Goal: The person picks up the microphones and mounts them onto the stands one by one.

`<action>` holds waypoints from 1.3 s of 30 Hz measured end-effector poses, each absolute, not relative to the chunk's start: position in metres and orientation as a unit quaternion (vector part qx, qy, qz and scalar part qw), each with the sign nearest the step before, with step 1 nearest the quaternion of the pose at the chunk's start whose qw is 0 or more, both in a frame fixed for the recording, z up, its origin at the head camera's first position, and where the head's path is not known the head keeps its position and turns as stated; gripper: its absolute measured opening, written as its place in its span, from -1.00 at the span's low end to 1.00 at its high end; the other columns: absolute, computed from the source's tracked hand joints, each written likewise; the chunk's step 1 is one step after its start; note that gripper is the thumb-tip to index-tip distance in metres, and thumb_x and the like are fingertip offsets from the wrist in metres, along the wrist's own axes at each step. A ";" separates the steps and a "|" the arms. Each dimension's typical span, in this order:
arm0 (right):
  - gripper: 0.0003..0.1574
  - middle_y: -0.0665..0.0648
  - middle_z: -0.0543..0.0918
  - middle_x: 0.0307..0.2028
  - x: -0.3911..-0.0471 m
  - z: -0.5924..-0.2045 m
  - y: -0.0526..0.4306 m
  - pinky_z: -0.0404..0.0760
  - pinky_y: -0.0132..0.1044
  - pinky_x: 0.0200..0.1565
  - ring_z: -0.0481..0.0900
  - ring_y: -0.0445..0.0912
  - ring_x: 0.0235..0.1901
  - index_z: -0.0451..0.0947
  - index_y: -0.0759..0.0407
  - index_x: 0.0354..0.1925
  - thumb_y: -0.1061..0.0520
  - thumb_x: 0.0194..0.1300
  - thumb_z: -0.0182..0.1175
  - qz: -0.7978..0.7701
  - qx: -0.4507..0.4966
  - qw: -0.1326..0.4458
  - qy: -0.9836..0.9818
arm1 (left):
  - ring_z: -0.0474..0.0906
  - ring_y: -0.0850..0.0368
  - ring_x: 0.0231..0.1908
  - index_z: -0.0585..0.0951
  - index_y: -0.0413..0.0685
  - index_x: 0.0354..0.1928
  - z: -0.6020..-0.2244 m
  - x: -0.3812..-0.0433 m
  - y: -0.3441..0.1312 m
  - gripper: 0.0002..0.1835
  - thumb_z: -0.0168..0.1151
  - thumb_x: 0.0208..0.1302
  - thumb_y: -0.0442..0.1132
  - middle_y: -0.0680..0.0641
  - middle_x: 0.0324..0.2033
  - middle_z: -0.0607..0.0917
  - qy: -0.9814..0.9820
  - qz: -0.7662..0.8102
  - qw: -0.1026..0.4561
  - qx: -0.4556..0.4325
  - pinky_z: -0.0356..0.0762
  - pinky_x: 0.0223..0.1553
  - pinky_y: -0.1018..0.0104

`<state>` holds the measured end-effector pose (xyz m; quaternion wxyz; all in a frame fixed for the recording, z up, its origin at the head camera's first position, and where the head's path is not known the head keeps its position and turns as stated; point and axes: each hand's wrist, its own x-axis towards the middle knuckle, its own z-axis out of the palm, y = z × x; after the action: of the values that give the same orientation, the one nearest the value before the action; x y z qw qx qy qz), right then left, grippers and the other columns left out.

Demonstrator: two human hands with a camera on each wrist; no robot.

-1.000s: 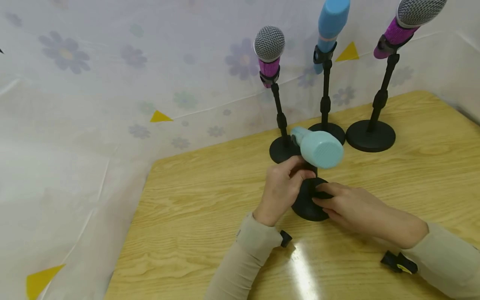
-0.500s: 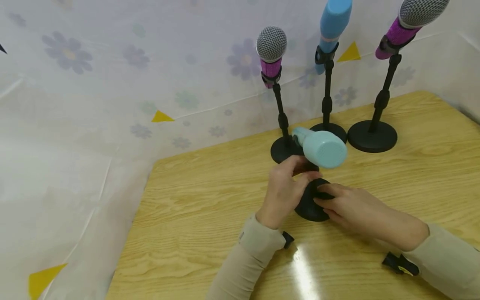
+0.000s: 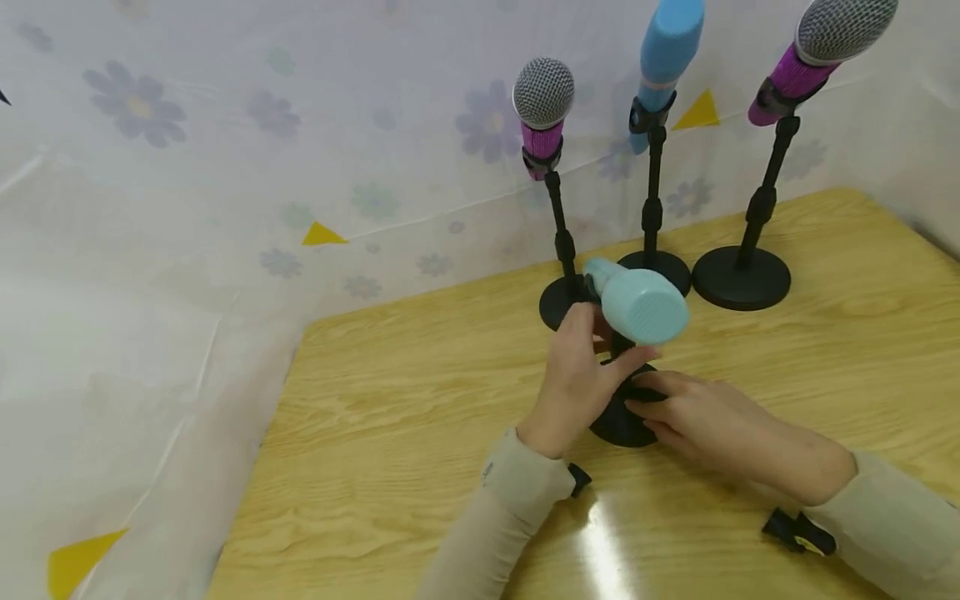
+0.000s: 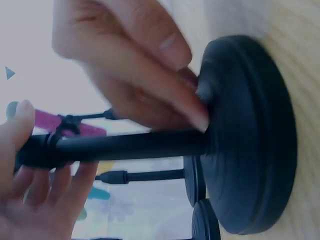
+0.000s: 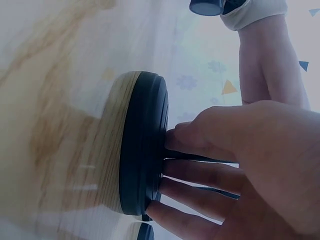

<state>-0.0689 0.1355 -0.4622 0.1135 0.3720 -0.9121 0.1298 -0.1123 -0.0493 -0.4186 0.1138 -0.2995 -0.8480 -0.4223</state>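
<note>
A light-blue microphone (image 3: 645, 306) sits tilted in the clip of a short black microphone stand (image 3: 621, 417), its head toward me. My left hand (image 3: 573, 383) is around the stand's pole, below the microphone. In the left wrist view, the left thumb and fingers (image 4: 52, 187) lie on either side of the pole's collar (image 4: 37, 150). Down at the base, my right hand (image 3: 697, 412) holds the bottom of the pole between thumb and fingers. Its other fingertips touch the round base (image 5: 142, 145) in the right wrist view. The base stands flat on the table.
Behind stand three more microphones on black stands: a purple one (image 3: 542, 137) at left, a blue one (image 3: 667, 50) in the middle and another purple one (image 3: 798, 71) at right. The wooden table (image 3: 390, 433) meets a flowered sheet (image 3: 225, 167) at the back.
My left hand has shifted on the pole, its thumb now stretched further to the right. The right hand keeps its place at the base.
</note>
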 end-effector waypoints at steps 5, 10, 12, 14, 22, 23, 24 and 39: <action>-0.68 0.19 0.66 0.04 -0.069 -0.461 0.134 0.75 -0.16 -0.33 0.72 0.07 -0.05 0.79 0.03 -0.08 0.18 0.13 0.47 0.143 0.369 0.110 -0.912 | 0.61 0.10 0.13 0.43 -0.20 0.25 -0.410 -0.118 -0.065 -0.62 0.14 0.48 -0.25 -0.18 0.13 0.61 -0.806 -0.471 -0.060 -0.353 0.54 0.11 0.56; -0.69 0.18 0.66 0.06 -0.071 -0.459 0.133 0.76 -0.13 -0.29 0.72 0.08 -0.02 0.79 0.02 -0.07 0.17 0.16 0.46 0.151 0.366 0.098 -0.913 | 0.71 0.11 -0.05 0.56 -0.21 0.08 -0.409 -0.120 -0.070 -0.72 0.25 0.38 -0.30 -0.19 -0.08 0.74 -0.806 -0.479 -0.035 -0.345 0.60 0.02 0.58; -0.68 0.18 0.66 0.06 -0.071 -0.459 0.132 0.75 -0.13 -0.29 0.72 0.07 -0.03 0.79 0.01 -0.07 0.18 0.16 0.46 0.152 0.367 0.097 -0.913 | 0.73 0.18 -0.09 0.58 -0.15 0.04 -0.410 -0.120 -0.068 -0.66 0.39 0.27 -0.24 -0.13 -0.10 0.76 -0.818 -0.474 0.003 -0.326 0.62 0.00 0.59; -0.68 0.17 0.66 0.07 -0.072 -0.460 0.132 0.75 -0.15 -0.30 0.72 0.06 -0.04 0.78 0.01 -0.07 0.18 0.16 0.46 0.151 0.371 0.101 -0.911 | 0.71 0.22 -0.09 0.55 -0.11 0.08 -0.410 -0.119 -0.065 -0.54 0.48 0.18 -0.17 -0.09 -0.06 0.72 -0.830 -0.463 0.030 -0.310 0.62 -0.02 0.60; -0.72 0.15 0.67 0.05 -0.072 -0.460 0.132 0.75 -0.15 -0.32 0.73 0.05 -0.07 0.79 -0.02 -0.09 0.16 0.18 0.43 0.150 0.382 0.118 -0.904 | 0.67 0.09 0.03 0.54 -0.17 0.11 -0.408 -0.121 -0.067 -0.70 0.26 0.41 -0.26 -0.16 -0.01 0.68 -0.789 -0.495 0.012 -0.364 0.58 0.12 0.49; -0.72 0.15 0.67 0.05 -0.072 -0.460 0.132 0.76 -0.14 -0.31 0.73 0.05 -0.06 0.79 -0.02 -0.09 0.16 0.18 0.43 0.150 0.381 0.115 -0.905 | 0.68 0.07 0.05 0.55 -0.19 0.10 -0.408 -0.121 -0.068 -0.74 0.21 0.44 -0.28 -0.19 -0.01 0.70 -0.775 -0.516 -0.003 -0.365 0.58 0.14 0.47; -0.72 0.15 0.67 0.05 -0.072 -0.460 0.132 0.76 -0.13 -0.29 0.73 0.05 -0.06 0.79 -0.03 -0.09 0.16 0.19 0.42 0.149 0.380 0.113 -0.906 | 0.69 0.03 0.08 0.56 -0.22 0.11 -0.407 -0.121 -0.069 -0.75 0.17 0.47 -0.31 -0.22 0.01 0.71 -0.761 -0.533 -0.016 -0.369 0.59 0.18 0.43; -0.71 0.15 0.68 0.05 -0.071 -0.463 0.135 0.76 -0.15 -0.28 0.74 0.04 -0.07 0.80 -0.02 -0.10 0.18 0.17 0.44 0.172 0.368 0.103 -0.908 | 0.69 -0.17 0.00 0.51 -0.33 0.14 -0.393 -0.117 -0.059 -0.74 0.04 0.52 -0.35 -0.36 -0.03 0.67 -0.713 -0.602 -0.010 -0.359 0.66 0.14 0.33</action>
<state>-0.0708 0.1352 -0.4633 0.1034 0.3681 -0.9078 0.1720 -0.1166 -0.0592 -0.3929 -0.0102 -0.3586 -0.7133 -0.6021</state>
